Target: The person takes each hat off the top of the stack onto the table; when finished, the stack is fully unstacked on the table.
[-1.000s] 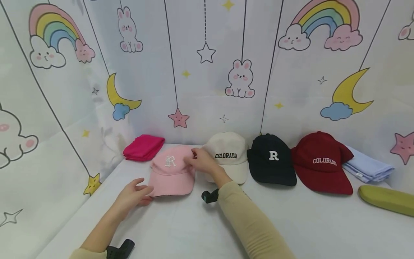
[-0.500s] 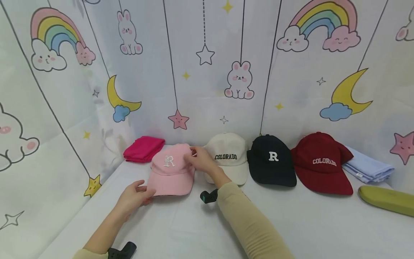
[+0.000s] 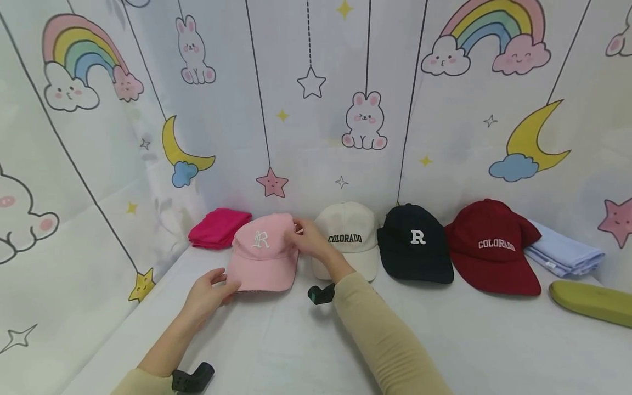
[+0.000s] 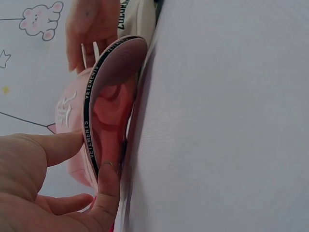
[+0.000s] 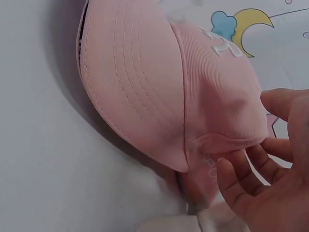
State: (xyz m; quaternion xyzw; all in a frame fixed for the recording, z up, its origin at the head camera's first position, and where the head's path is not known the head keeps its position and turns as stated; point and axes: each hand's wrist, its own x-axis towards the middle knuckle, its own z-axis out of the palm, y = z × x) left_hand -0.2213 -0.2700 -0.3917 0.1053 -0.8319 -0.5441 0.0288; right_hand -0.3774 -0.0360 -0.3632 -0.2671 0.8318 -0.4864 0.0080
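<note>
A pink baseball cap (image 3: 261, 249) with a white embroidered letter faces forward at the left of the cap row. My left hand (image 3: 207, 296) pinches the left side of its brim, thumb on top and index finger beneath, as the left wrist view shows. At the crown's other side my right hand (image 3: 311, 240) holds the fabric between thumb and fingers; in the right wrist view some fingertips (image 5: 224, 169) show below the crown's edge. Beside that hand stands a cream cap (image 3: 353, 230) lettered COLORADO, partly covered by my right hand.
To the right follow a black cap (image 3: 413, 252), a dark red cap (image 3: 494, 258), a folded light blue cloth (image 3: 568, 252) and a long green object (image 3: 592, 302). A folded hot-pink cloth (image 3: 217, 227) lies behind left. A printed curtain (image 3: 316, 137) backs the white table (image 3: 296, 351).
The pink cap has shifted slightly back, towards the curtain, and its crown stands higher. Both hands have moved with it, the left one a little rightward. The other caps stay in place.
</note>
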